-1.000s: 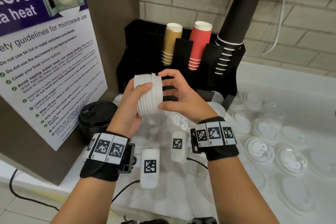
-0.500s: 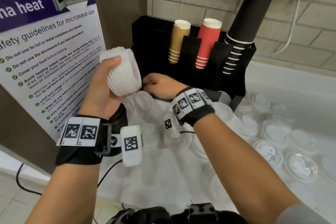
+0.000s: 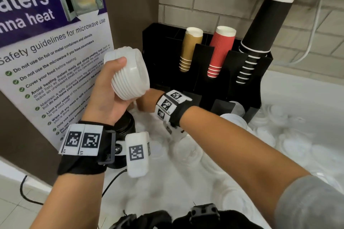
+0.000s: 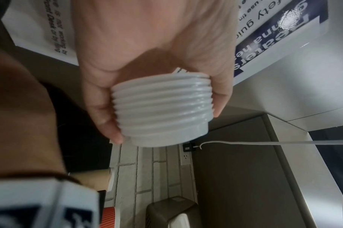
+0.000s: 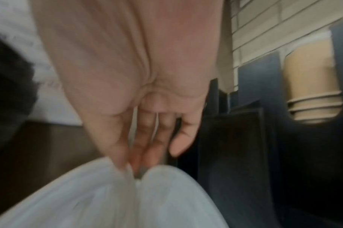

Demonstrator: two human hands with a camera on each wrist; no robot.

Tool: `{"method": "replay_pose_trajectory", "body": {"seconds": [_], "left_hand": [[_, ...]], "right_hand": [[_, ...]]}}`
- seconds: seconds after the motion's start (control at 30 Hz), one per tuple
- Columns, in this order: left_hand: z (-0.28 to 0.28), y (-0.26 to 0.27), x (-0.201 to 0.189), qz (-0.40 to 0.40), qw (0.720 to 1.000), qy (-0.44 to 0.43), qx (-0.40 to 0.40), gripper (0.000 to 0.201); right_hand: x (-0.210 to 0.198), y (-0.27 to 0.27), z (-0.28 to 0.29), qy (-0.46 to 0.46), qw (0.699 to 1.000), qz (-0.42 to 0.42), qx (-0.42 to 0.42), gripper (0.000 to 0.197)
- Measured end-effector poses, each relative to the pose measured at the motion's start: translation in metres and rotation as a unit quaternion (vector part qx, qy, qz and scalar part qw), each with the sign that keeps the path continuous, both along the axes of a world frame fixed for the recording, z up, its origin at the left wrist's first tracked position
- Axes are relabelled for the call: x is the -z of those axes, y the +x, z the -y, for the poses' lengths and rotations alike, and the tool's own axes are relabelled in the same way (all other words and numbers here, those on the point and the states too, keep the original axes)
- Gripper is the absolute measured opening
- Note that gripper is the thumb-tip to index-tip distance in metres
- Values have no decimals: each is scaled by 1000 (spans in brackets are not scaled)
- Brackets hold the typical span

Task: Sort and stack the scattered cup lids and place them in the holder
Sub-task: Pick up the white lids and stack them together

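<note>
Partly done — the left hand curls thumb and fingers round a nested stack of white lids, mid-frame left. The right hand, fingers loosely extended, reaches for loose lids scattered lower right. Holder — upper centre — awaits them.

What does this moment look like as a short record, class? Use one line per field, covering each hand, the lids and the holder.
left hand: left hand grips a stack of white lids, raised above the counter
right hand: right hand reaches down to loose lids beside the holder; fingers extended, contact too blurred to judge
scattered lids: many clear lids on the white counter, on the right
holder: black holder with tan, red and black cup stacks
</note>
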State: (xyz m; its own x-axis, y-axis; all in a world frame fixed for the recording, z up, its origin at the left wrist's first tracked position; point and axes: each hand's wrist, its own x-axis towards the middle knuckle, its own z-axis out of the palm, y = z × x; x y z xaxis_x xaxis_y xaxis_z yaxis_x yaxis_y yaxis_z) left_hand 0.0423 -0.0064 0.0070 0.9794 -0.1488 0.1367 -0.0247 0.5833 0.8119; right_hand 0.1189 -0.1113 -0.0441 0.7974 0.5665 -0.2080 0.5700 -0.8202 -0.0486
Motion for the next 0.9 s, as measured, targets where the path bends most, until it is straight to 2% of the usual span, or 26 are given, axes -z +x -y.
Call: {"method": "replay_pose_trajectory", "body": {"seconds": [0.1,0.2,0.27,0.37,0.47,0.57,0.67,0.73,0.8,0.9], "left_hand": [[0,0,-1,12,1000,-5,12,24],[0,2,-2,13,1000,-8,8,23],[1,4,-3,13,1000,-6,5,22],[2,4,-4,16,1000,-3,1,21],[3,4,-4,14,1000,-6,-2,21],[4,3,-4,19,1000,-4,-1,24],[4,1,-3,23,1000,-10,3,33],[4,1,-3,24,1000,-17,6,32],[4,0,-3,22,1000,-21,5,26],[5,0,-2,19,1000,-14,1,22]], "right_hand": [[-15,7,22,-112,994,-9,-18,30],[-22,11,34,-158,987,17,-13,32],[-25,15,32,-111,994,2,15,34],[-9,19,16,-67,997,-43,5,43],[33,28,1,-26,999,24,35,56],[60,35,-12,-89,994,19,60,91],[65,42,-21,-155,986,2,63,98],[64,42,-20,-145,987,-20,65,107],[61,40,-12,-111,992,-32,55,106],[56,35,-1,-64,997,-26,29,93]]}}
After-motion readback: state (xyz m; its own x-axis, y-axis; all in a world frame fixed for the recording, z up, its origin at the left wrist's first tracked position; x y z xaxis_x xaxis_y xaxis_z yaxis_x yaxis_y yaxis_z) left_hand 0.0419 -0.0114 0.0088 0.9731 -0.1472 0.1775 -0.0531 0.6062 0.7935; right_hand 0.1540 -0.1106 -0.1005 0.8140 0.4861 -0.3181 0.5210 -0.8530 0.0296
